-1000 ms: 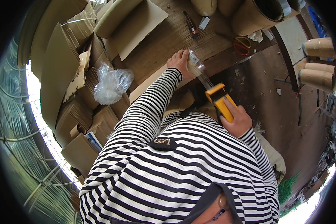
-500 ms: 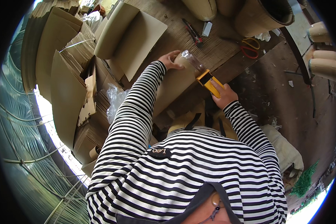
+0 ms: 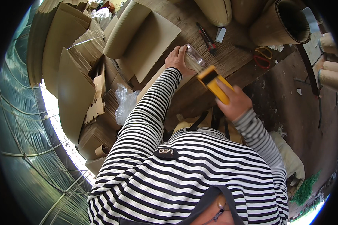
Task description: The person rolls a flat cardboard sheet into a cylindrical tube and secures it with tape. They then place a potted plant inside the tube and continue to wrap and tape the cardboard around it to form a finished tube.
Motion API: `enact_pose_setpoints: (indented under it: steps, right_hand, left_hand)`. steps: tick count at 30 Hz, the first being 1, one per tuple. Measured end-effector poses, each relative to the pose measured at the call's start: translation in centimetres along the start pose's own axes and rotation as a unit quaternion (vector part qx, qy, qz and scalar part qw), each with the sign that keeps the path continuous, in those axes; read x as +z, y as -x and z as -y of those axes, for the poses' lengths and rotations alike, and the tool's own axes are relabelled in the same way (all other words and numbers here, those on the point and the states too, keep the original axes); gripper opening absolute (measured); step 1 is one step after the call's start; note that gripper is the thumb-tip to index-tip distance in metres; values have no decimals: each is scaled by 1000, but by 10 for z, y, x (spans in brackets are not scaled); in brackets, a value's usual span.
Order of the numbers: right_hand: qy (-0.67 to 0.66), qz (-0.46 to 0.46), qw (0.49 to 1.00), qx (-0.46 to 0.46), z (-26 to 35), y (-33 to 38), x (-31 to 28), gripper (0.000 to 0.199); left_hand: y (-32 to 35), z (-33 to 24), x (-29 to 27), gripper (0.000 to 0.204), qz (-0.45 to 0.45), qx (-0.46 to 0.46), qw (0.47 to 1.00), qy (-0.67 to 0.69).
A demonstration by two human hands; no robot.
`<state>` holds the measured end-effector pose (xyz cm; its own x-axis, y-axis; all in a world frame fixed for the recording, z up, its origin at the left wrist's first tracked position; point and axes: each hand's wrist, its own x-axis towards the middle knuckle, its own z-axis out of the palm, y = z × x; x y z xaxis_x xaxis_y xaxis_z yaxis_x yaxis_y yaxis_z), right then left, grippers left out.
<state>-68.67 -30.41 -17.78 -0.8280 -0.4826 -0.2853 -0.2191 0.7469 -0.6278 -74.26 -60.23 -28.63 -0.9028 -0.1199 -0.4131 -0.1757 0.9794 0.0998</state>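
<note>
My right hand (image 3: 234, 102) is wrapped around a yellow tape dispenser (image 3: 220, 88) with a dark front part. Clear, shiny tape (image 3: 194, 55) extends from the dispenser's far end, slanting up to the left. Right beside that tape, my left hand (image 3: 177, 61) grips tan cardboard (image 3: 153, 81) with its fingers bent over. Hand and forearm cover much of this piece, so its full shape cannot be made out. The right hand and dispenser are blurred by motion.
An open curled cardboard sheet (image 3: 150, 41) and stacked cardboard (image 3: 73, 37) stand to the left, near a crumpled plastic bag (image 3: 125, 103). Farther off on the wooden table (image 3: 172, 15) lie a utility knife (image 3: 206, 38) and scissors (image 3: 263, 57). Large cardboard tubes (image 3: 266, 30) stand at the back right.
The right hand has blurred in motion around the dispenser. My left hand's fingers have gone from spread to closer together beside the tape. The whole view has shifted slightly.
</note>
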Motion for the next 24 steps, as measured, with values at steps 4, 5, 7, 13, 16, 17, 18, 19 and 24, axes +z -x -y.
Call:
enact_pose_setpoints:
  steps: [4,5,7,13,16,17,18,19,24]
  right_hand:
    - [49,50,996,64,-64,35,31,72]
    - [58,63,993,79,-70,30,43,72]
    - [58,95,989,97,-69,-10,68,68]
    - [24,150,983,107,-38,-123,88,63]
    - [49,133,986,87,-47,-137,97,68]
    - [47,114,989,79,-50,-133,97,68]
    - [45,94,992,72,-52,-122,95,68]
    - [42,76,994,69,-55,-106,94,68]
    - [25,1,995,99,-79,42,73,68]
  left_hand:
    - [-14,9,-16,130,44,14,997,67]
    - [-20,12,-19,130,55,22,995,85]
    - [-34,27,-21,132,87,42,988,119]
    - [-97,84,-3,125,168,125,935,287]
    - [-114,92,-8,120,233,102,909,331]
    - [-118,91,-8,119,255,89,894,356]
    - [-115,89,-5,117,245,98,903,339]
    - [-112,83,6,117,268,111,883,370]
    - [-51,15,89,116,382,168,770,483]
